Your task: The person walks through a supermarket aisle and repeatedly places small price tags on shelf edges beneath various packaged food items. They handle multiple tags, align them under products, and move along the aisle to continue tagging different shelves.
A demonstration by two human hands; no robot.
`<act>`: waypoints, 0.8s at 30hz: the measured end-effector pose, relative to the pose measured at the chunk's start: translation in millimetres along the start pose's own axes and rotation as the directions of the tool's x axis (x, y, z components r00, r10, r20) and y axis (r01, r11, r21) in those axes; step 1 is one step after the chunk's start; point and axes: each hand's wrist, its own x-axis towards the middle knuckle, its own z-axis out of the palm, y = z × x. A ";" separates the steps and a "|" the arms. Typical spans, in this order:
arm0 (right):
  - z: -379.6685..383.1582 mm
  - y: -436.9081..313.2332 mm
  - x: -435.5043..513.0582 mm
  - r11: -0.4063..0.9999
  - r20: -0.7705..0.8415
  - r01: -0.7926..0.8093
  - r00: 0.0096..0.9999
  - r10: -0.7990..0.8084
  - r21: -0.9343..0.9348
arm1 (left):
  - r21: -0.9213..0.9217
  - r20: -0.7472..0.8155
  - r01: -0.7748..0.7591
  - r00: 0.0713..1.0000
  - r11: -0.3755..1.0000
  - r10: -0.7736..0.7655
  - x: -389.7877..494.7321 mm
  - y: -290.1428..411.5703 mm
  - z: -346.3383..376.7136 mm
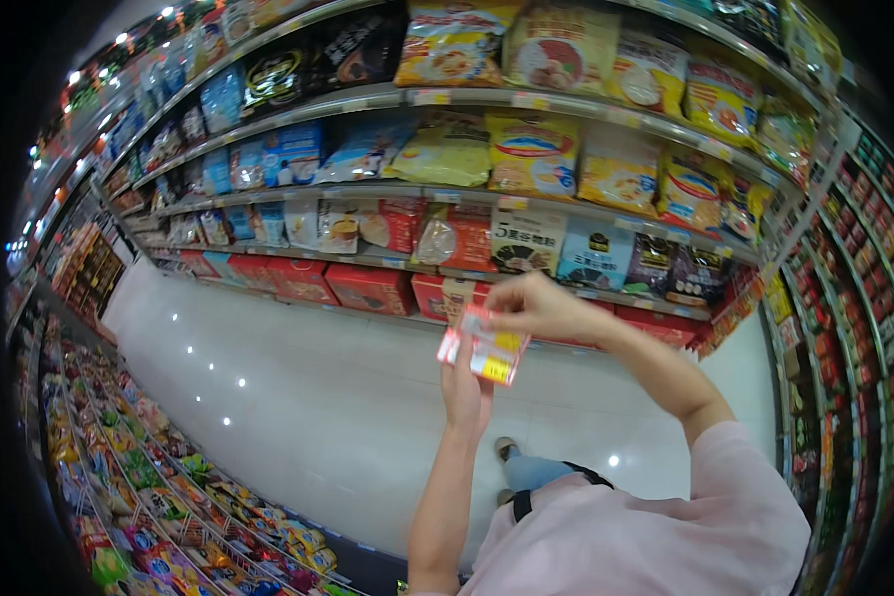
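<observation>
My left hand (pixel 465 398) holds a few red-edged price labels (pixel 498 368) with white and yellow fields, its thumb lying over them. My right hand (pixel 538 304) reaches in from the right and is blurred. Its bent thumb and finger pinch the top edge of the upper label (pixel 506 340). The labels are fanned and partly overlap, so how many there are is hidden. Both hands are held out above the aisle floor, in front of the lowest shelf of a store rack.
Bagged cereal and powder packs (pixel 534 155) fill the shelves ahead, with price strips (pixel 447 197) along the edges. Red gift boxes (pixel 369 289) stand at the bottom. A snack rack (pixel 216 514) borders the left; more stocked shelves (pixel 857 350) rise right. White tile floor (pixel 290 372) runs between.
</observation>
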 end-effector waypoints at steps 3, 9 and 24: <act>66.3 35.1 13.4 0.984 0.110 -0.088 0.991 0.071 0.157 | 0.241 -0.230 0.034 0.973 0.970 0.023 -26.9 -2.2 -51.3; 200.4 62.3 59.5 0.869 0.209 -0.217 0.968 0.135 0.445 | 0.117 -0.473 -0.004 0.879 0.993 0.059 -50.7 0.5 -170.0; 349.9 28.1 304.1 0.871 0.148 -0.114 0.988 0.048 0.478 | 0.427 -0.693 0.098 0.674 0.899 0.256 28.9 191.8 -304.9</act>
